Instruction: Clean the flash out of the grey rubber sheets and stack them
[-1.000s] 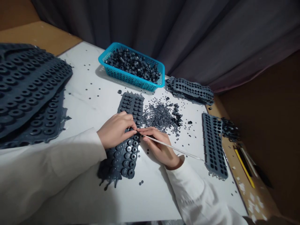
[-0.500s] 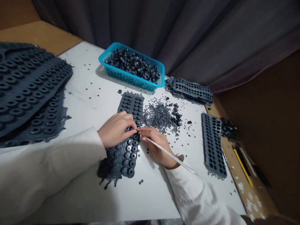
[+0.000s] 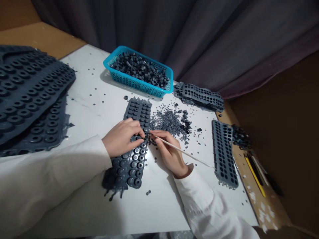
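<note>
A dark grey rubber sheet [image 3: 136,162] with rows of raised round rings lies lengthwise in front of me. My left hand [image 3: 124,137] rests across its middle, fingers curled onto it, thumb and index tip a little apart at its right edge. My right hand [image 3: 170,152] pinches a long thin white stick [image 3: 184,152] close to its front end, just right of the left fingertips. The stick slants back over the wrist; its tip is too small to make out. Beside the sheet spreads a pile of small dark discs [image 3: 169,121], with some larger dark plugs [image 3: 185,122] at its right.
A blue basket [image 3: 139,84] full of dark rubber pieces stands at the back. Large ringed sheets [image 3: 32,96] are stacked at left. Perforated sheets [image 3: 201,96] lie at back right, another holed sheet [image 3: 224,152] at right. A yellow-handled tool [image 3: 255,176] lies beyond the white board [image 3: 159,212].
My right hand has drawn slightly away from the left fingertips, and the white stick lies at a flatter slant. My left thumb and index finger have parted a little. The view has shifted slightly.
</note>
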`<state>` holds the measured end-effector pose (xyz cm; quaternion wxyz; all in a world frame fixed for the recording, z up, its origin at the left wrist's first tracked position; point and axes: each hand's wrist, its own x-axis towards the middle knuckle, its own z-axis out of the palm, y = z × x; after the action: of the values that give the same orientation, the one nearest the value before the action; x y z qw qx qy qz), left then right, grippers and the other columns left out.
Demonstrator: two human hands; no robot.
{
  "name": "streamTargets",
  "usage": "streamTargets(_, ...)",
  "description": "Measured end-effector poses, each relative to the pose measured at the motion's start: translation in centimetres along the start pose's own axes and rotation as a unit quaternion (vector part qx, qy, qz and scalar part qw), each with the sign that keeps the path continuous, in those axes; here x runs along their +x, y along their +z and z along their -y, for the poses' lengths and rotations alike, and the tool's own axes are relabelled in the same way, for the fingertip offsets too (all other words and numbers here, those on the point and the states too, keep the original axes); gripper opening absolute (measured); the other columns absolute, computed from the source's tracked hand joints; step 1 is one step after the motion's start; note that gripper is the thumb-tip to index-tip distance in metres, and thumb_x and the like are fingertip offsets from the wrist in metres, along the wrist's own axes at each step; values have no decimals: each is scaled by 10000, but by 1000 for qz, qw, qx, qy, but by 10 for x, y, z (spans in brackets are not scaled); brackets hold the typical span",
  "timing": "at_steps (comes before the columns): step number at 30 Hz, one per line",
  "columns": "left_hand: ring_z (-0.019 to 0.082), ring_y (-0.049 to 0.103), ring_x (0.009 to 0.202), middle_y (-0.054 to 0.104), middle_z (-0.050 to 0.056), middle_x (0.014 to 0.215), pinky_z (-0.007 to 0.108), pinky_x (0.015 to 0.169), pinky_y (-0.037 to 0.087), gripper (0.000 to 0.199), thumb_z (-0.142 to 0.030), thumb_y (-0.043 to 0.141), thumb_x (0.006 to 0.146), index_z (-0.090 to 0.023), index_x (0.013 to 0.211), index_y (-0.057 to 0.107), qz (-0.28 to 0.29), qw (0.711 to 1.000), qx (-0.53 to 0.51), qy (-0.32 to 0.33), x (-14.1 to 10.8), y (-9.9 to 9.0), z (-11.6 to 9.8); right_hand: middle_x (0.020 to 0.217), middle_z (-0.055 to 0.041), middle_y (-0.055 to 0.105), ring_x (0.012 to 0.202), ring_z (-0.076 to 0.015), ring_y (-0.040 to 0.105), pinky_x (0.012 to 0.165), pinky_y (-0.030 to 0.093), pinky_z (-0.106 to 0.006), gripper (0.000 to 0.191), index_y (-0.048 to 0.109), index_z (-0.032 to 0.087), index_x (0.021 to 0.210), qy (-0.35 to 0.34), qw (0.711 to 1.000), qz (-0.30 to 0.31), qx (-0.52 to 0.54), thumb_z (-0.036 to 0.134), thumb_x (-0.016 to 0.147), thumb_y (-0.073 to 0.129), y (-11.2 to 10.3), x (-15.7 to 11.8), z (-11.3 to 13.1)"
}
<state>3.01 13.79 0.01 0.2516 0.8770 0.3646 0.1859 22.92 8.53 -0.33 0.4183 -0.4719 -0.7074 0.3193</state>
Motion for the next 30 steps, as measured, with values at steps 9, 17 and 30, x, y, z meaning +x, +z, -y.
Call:
streamTargets(9, 202, 488, 826, 557, 40, 851, 322, 739, 407, 151, -254, 534, 790, -182, 905, 601, -42, 999, -6, 22, 0, -3, 3, 829, -51, 634, 763, -159, 605, 679, 482, -292, 96, 649, 192, 902, -7, 996, -67, -63, 198, 859, 564, -4, 0, 7)
streamTargets(17, 203, 478, 697, 568, 35, 732, 331, 607, 355, 97, -295, 589, 770, -199, 763, 601, 83, 986, 118, 84, -51, -4, -83, 774, -52, 655, 683, -150, 608, 615, 484, -271, 100, 623, 183, 782, 23, 995, -88, -47, 265, 835, 603, -2, 0, 6)
streamTargets(30, 176, 617, 852, 725, 16, 904, 301, 810, 393, 349, -103, 362, 861, -224, 831, 688, -202, 945, 225, 123, -119, 62, -89, 963, -100, 695, 943, -190, 651, 807, 513, -338, 72, 618, 194, 824, -58, 994, 13, -89, 237, 859, 572, 0, 16, 0)
